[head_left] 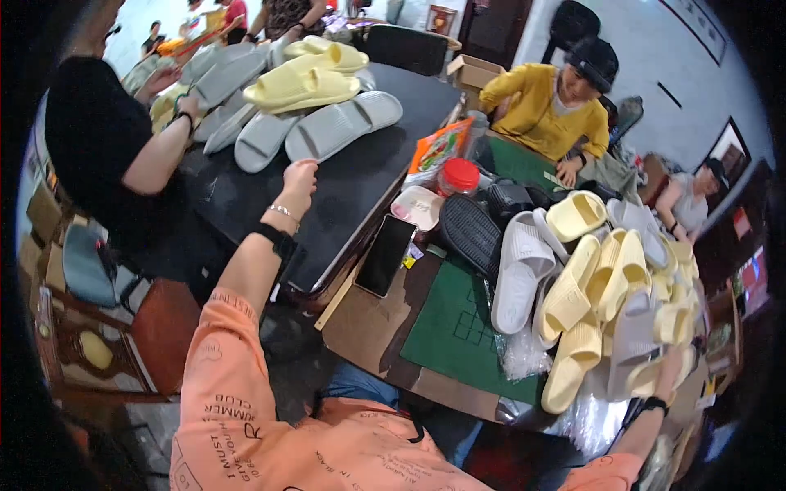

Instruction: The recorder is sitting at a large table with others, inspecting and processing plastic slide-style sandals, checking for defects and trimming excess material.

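Note:
On the dark table at left, my left hand (300, 182) is closed in a fist at the lower edge of a grey slide slipper (344, 127). Whether its fingers pinch that edge or something small, I cannot tell. Behind it are more grey slides and a pair of pale yellow slides (303, 88). At the far right, my right hand (672, 370) reaches in beside a cream slide (643, 381) at the near side of a heap. Its fingers are blurred and partly hidden. The heap mixes cream slides (575, 364), white slides (517, 274) and black slides (470, 233).
A phone (386, 255), a red-lidded jar (459, 176) and a white dish (416, 207) lie on the brown table by a green mat (449, 319). A person in yellow (544, 114) sits across; one in black (98, 147) handles slides at left. Chairs stand lower left.

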